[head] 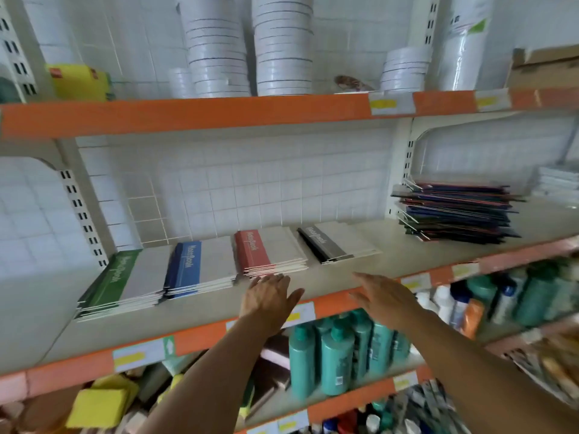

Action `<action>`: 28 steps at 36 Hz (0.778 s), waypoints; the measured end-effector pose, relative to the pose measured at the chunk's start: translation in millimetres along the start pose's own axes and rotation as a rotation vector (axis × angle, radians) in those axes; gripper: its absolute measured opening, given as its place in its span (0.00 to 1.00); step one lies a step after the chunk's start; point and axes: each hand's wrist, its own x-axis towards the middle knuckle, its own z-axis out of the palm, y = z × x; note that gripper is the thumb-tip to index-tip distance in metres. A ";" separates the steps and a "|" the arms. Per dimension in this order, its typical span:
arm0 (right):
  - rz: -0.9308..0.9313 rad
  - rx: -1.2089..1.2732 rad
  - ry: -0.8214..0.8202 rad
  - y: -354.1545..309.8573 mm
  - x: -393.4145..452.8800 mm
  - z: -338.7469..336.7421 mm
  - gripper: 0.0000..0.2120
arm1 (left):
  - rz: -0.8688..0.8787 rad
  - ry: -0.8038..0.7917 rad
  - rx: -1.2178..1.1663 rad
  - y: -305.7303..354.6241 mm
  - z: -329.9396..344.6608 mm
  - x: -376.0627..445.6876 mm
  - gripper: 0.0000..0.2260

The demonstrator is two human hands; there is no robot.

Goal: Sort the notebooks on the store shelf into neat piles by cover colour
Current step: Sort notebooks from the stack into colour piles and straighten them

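Note:
Four notebook piles lie in a row on the grey shelf [369, 270]: green [125, 280], blue [200, 266], red [269, 250] and black [336, 242]. A messy mixed stack of notebooks [454, 213] sits further right, covers askew. My left hand [269, 297] hovers flat with straight fingers just in front of the red pile, holding nothing. My right hand [383, 297] is open too, fingers spread over the shelf's front edge, below the black pile.
The shelf above carries stacks of white round tape rolls [282, 48] and a yellow pack [78, 81]. Below, teal bottles [335, 355] and yellow sponges [100, 405] fill the lower shelf. Orange price strips [200, 336] edge each shelf. A white paper stack [554, 183] lies far right.

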 end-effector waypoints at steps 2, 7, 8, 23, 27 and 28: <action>-0.006 -0.012 -0.003 24.2 -12.4 -7.2 0.27 | 0.014 -0.010 0.005 27.7 -0.6 3.5 0.22; 0.008 -0.036 0.009 82.5 -36.8 -22.1 0.26 | 0.049 -0.005 0.003 91.3 -3.6 13.6 0.22; 0.011 -0.036 0.012 93.9 -40.9 -24.8 0.26 | 0.054 -0.001 0.005 102.6 -4.0 16.4 0.22; 0.173 -0.068 0.112 238.4 -49.3 -62.7 0.24 | 0.165 -0.004 -0.027 234.4 1.7 98.1 0.22; 0.195 -0.123 0.136 269.2 -34.9 -77.7 0.24 | 0.199 0.035 -0.039 259.5 -1.1 132.1 0.23; 0.205 -0.138 0.141 276.9 -29.5 -81.7 0.24 | 0.208 0.042 -0.047 264.5 -2.5 141.3 0.23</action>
